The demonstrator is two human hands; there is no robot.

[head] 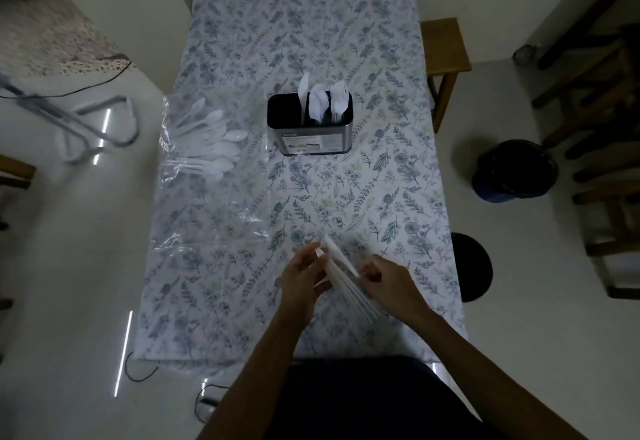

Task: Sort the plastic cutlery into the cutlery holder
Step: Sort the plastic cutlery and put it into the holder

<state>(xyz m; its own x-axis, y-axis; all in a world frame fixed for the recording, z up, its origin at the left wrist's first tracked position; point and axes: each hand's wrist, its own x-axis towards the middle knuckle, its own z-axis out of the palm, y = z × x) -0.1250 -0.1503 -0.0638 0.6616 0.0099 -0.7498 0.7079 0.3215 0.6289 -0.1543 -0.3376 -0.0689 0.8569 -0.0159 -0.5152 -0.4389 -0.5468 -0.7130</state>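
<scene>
Your tablecloth (346, 197): white, blue-grey floral print
Your cutlery holder (310, 124): black inside, silver body
Your spoons (216, 143): white
Your bundle of cutlery (341, 275): white
Stool (445, 46): brown wood

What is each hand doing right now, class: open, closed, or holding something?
Left hand: holds one end of the bundle of white plastic cutlery.
Right hand: grips the same bundle from the other side.

Glossy white plastic spoons (214, 141) lie beside a brushed-metal cutlery holder (313, 141).
</scene>
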